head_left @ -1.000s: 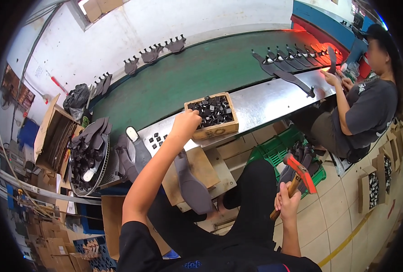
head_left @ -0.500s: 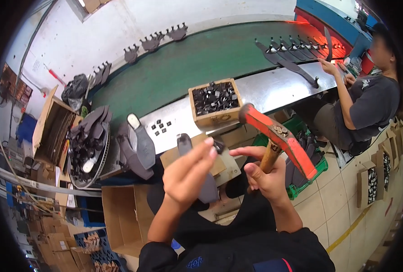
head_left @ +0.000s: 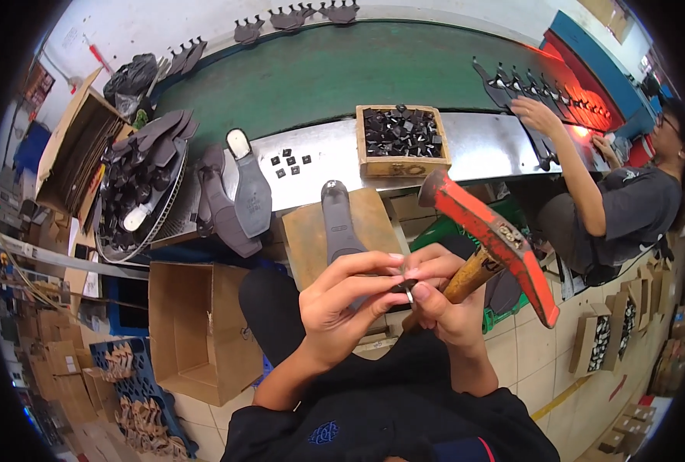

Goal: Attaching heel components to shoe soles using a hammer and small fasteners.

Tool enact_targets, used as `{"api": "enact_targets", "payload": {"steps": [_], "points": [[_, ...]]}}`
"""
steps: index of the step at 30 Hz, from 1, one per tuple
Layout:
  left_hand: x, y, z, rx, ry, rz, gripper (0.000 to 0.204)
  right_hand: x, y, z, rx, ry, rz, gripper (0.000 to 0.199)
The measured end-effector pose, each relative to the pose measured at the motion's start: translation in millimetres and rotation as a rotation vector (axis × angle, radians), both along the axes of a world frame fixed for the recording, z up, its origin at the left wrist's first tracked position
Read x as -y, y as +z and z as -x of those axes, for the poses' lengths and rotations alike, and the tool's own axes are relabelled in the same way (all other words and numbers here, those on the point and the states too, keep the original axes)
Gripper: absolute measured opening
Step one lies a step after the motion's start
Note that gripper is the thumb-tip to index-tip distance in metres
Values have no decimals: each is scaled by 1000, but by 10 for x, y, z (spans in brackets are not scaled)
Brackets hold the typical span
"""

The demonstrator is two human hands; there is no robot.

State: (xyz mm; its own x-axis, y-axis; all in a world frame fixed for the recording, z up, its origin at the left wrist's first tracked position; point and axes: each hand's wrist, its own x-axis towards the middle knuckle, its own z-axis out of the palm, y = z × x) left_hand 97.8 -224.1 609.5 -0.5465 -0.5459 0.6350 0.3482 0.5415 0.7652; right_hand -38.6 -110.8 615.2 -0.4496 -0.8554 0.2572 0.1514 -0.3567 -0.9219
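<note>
My left hand (head_left: pixel 335 312) pinches a small black heel tip (head_left: pixel 407 286) with a pale metal pin showing below it. At the same piece, the thumb and fingertips of my right hand (head_left: pixel 456 312) meet my left fingers. My right hand also keeps hold of a hammer (head_left: pixel 504 233), its wooden handle in the palm and its worn red head pointing up and right. Just beyond my fingers a dark grey shoe sole (head_left: pixel 342 225) lies on a tan work block (head_left: pixel 302 231); my hands hide its near end.
A wooden box (head_left: pixel 404 166) of black tips stands on the metal ledge, beside several loose tips (head_left: pixel 294 161). More soles (head_left: pixel 252 196) and a loaded round basket (head_left: pixel 175 202) are at left. A green conveyor belt (head_left: pixel 281 92) runs behind. A co-worker (head_left: pixel 627 192) sits at right.
My hands have come together lower down, and the right fingers now touch the piece too. The view has shifted. The co-worker's hand has reached out over the belt's edge.
</note>
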Motion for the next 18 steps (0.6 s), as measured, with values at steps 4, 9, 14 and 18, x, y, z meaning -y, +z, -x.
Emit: {"api": "enact_targets", "payload": {"steps": [4,9,14,18], "points": [[136,39,-98,189,156,371,28,45,-119,89,179,108,-129,15],[542,-284,15,217,163,47,57,317,-191,242,-33,63,-329,20],[1280,-1035,290,389,365,-71,57,914,-296,449,-215,141,-377,20],[1270,-1017,264,438,314,-49,29,1249,-410,563,-397,109,-333,23]]}}
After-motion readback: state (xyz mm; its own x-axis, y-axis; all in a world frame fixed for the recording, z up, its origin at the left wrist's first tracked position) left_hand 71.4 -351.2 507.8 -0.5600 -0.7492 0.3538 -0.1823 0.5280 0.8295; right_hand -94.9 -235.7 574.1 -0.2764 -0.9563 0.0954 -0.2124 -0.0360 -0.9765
